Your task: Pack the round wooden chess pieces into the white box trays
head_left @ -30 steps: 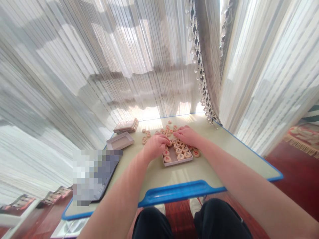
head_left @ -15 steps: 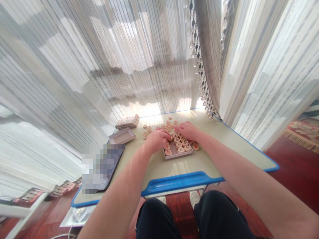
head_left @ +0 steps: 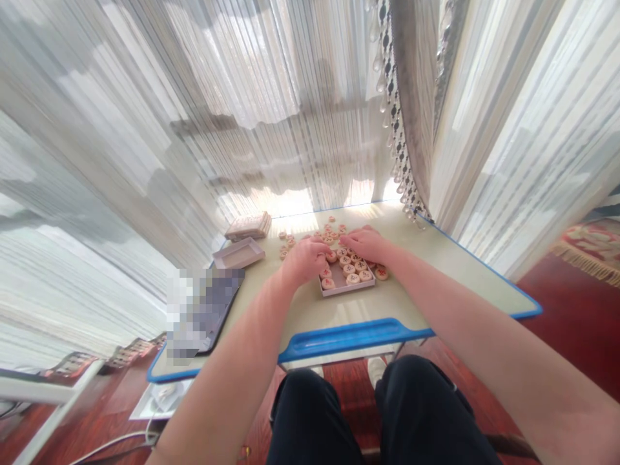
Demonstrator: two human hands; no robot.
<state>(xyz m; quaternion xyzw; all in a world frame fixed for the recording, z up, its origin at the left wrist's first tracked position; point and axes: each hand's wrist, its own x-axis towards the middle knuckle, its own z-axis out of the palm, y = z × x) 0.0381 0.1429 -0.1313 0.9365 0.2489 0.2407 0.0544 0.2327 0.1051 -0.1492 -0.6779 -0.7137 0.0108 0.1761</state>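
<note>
Centrally in the head view, an open box (head_left: 349,290) of round pieces (head_left: 352,279) lies on the surface (head_left: 465,271). Left hand (head_left: 306,259), 10 o'clock: fingertips at a red-marked disc (head_left: 330,256); firmness of grip indeterminable. Right hand (head_left: 367,245), 1 o'clock: fingers bent, grasp hidden. A hasty push could send pieces over the low rim. Red and black characters show, too small to read surely; no brand is legible.
</note>
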